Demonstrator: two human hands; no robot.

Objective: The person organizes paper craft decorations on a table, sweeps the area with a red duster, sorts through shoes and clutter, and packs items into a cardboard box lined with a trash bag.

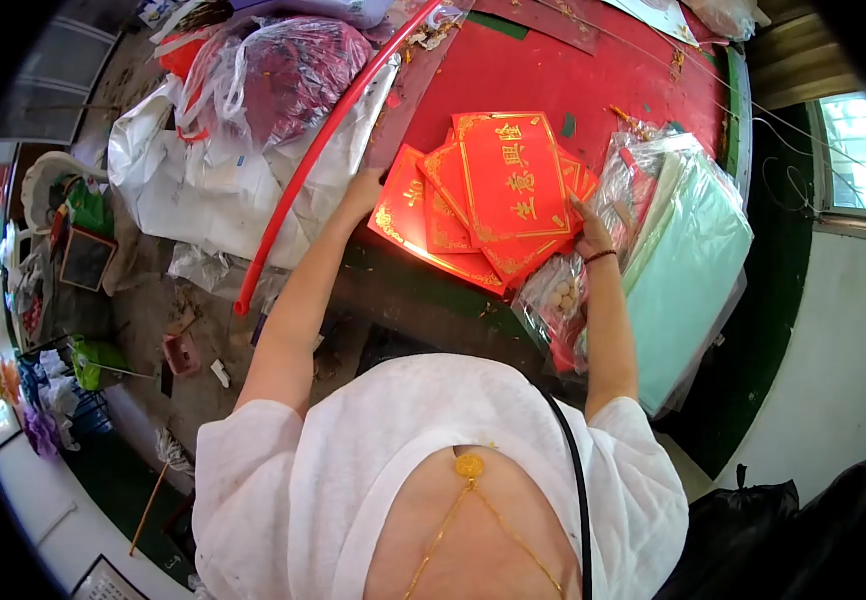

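A fanned stack of red cards (513, 180) with gold characters and gold borders lies at the near edge of the red tabletop. My right hand (593, 232), with a dark bead bracelet at the wrist, pinches the stack's right edge. At the left, my left hand (365, 190) is by the edge of the lowest red card (403, 215); its fingers are in shadow and mostly hidden. Beside my right forearm lie a clear plastic bag (558, 295) with small round beige things inside and a pile of pale green sheets (688, 280) in plastic wrap.
The red tabletop (593, 85) has scraps on it. A red tube (328, 150) slants across the left side, next to a plastic bag of dark red material (298, 75) and white sheeting (213, 190). Black bags (743, 530) stand at lower right. A mop (168, 450) leans at left.
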